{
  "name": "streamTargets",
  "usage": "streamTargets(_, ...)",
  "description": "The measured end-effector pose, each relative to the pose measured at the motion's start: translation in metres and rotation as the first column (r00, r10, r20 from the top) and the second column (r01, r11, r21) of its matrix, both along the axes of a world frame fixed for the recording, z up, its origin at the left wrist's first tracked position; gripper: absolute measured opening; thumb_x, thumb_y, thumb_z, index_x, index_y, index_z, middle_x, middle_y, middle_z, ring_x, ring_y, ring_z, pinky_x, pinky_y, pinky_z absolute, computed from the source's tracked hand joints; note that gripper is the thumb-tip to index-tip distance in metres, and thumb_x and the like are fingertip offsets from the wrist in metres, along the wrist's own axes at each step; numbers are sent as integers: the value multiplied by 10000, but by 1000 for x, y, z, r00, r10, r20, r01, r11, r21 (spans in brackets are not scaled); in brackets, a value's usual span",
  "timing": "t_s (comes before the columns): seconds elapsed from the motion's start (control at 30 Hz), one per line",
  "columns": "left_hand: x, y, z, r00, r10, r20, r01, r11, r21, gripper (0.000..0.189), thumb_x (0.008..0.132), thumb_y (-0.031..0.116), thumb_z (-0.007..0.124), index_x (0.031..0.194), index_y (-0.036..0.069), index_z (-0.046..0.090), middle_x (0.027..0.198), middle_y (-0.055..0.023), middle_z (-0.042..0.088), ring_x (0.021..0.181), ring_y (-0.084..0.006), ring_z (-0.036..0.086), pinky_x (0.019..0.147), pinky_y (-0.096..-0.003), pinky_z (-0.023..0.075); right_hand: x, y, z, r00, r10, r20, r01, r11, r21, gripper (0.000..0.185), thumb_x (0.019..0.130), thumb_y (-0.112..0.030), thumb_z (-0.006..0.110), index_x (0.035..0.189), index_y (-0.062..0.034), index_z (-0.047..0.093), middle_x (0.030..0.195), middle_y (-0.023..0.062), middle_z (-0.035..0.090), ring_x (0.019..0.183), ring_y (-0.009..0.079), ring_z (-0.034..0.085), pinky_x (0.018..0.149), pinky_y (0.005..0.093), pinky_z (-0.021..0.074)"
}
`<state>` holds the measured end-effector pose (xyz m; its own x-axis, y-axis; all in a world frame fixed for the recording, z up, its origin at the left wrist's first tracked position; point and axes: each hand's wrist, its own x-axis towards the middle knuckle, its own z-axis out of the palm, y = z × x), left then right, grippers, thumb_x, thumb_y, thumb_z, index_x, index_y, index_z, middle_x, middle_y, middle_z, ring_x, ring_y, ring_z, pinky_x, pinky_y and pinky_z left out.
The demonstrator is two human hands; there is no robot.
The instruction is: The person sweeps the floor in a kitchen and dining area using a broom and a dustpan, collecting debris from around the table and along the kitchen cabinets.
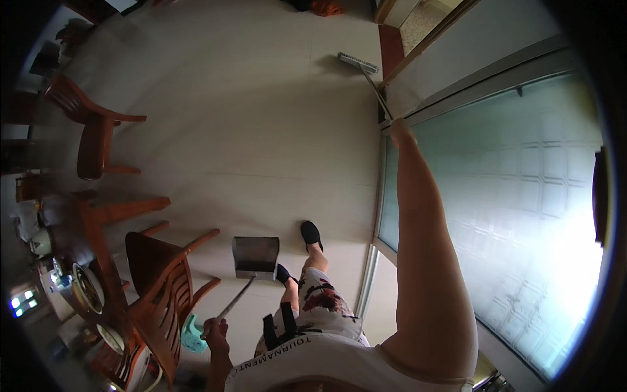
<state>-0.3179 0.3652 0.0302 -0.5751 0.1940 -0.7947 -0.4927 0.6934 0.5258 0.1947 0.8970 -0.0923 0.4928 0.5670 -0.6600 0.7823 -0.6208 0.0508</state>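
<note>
My left hand [215, 333] is closed around the handle of a long-handled dustpan [255, 255], whose grey metal pan is at the floor beside my feet. My right arm stretches forward along the frosted glass door, and my right hand [403, 133] grips the pole of a broom [359, 62]. The broom's wide grey head with short bristles is at the tiled floor, close to a dark red threshold. Part of the right hand's fingers is hidden by the hand itself.
A wooden chair [159, 269] and a dining table [100, 245] with dishes stand at the left, another wooden chair [93, 139] farther up. A turquoise plastic stool [194, 334] is near my left hand. The frosted glass door [490, 196] lines the right; an orange item [326, 7] lies at the top.
</note>
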Motion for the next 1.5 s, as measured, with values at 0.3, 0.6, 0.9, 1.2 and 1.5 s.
streamTargets(0.3,3,10,-11,999,-12,37,12,1000,-2,184,826,227,496,938,97,427,919,-62,492,872,-184,530,739,-283,428,6,-203,-25,993,118,-9,-118,993,28,312,854,-308,228,1122,-191,336,988,235,527,874,380,539,735,495,410)
streamTargets(0.6,-18,-8,-72,984,-110,137,85,981,173,195,818,211,524,944,91,437,919,-50,485,864,-172,527,743,-271,427,3,-532,139,997,-2,-74,-24,934,-355,363,848,-366,274,1182,-227,280,756,154,583,567,281,569,492,384,462)
streamTargets(0.9,-50,-54,-95,949,-294,111,255,927,277,206,826,221,515,959,90,426,925,-31,478,881,-159,509,769,-282,409,-42,-694,180,790,-517,-330,463,855,-233,260,785,-272,480,987,-109,487,547,55,489,374,126,455,344,269,380)
streamTargets(1.2,-69,-120,-99,958,-270,90,244,942,232,193,817,219,535,923,86,446,873,-25,476,794,-141,501,717,-257,419,-71,-593,115,970,-23,-241,58,989,138,376,826,-419,371,1080,-162,475,927,153,572,888,322,533,732,415,415)
streamTargets(1.5,-52,-150,-86,976,-216,14,213,967,137,165,816,199,536,899,81,454,799,-12,457,687,-104,464,660,-252,420,-79,-577,76,955,288,-63,-293,951,-97,236,843,-294,300,936,-146,458,891,161,577,835,347,543,693,449,407)
